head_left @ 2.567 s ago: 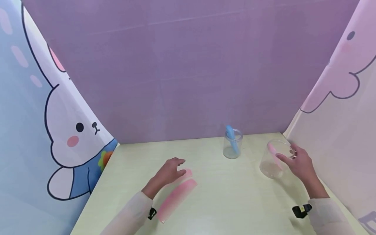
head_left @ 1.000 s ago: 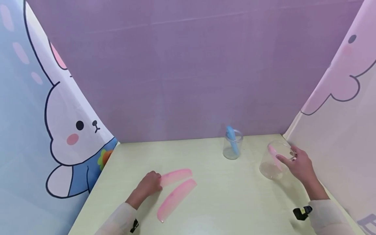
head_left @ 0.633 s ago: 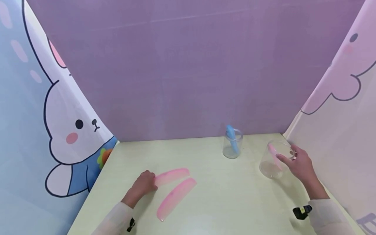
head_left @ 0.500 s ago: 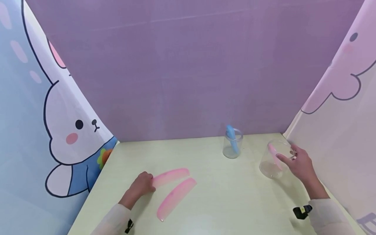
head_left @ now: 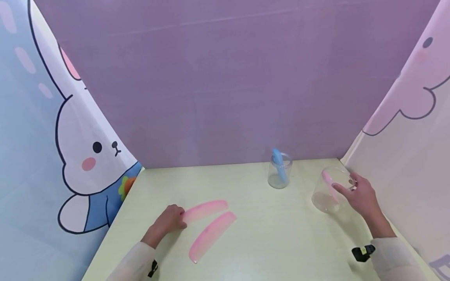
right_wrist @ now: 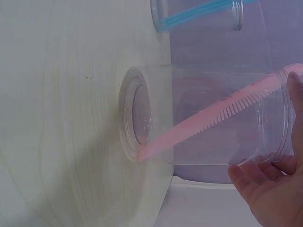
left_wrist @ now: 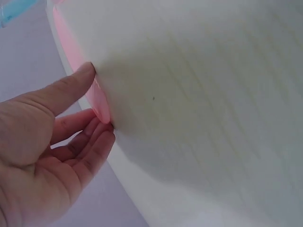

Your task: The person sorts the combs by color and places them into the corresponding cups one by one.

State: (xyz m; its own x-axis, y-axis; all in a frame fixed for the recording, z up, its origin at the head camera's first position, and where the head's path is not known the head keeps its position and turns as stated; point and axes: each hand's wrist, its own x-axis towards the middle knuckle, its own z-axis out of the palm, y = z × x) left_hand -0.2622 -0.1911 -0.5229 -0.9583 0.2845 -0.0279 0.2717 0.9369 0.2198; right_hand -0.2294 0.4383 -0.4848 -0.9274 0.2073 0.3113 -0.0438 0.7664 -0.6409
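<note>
Head view: my left hand point(head_left: 169, 219) is pinching the end of a pink comb point(head_left: 205, 210) lying on the table point(head_left: 267, 230) beside a second comb point(head_left: 212, 237); my right hand point(head_left: 363, 196) is gripping a jar point(head_left: 320, 195) by its rim, a third comb point(right_wrist: 208, 120) leaning inside.

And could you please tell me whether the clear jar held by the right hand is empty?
Not empty: the head and right wrist views both show a pink comb slanting inside the clear jar, seen through its side.

No readable text; marking point(right_wrist: 226, 99) on pink comb point(right_wrist: 199, 121) blurred.
</note>
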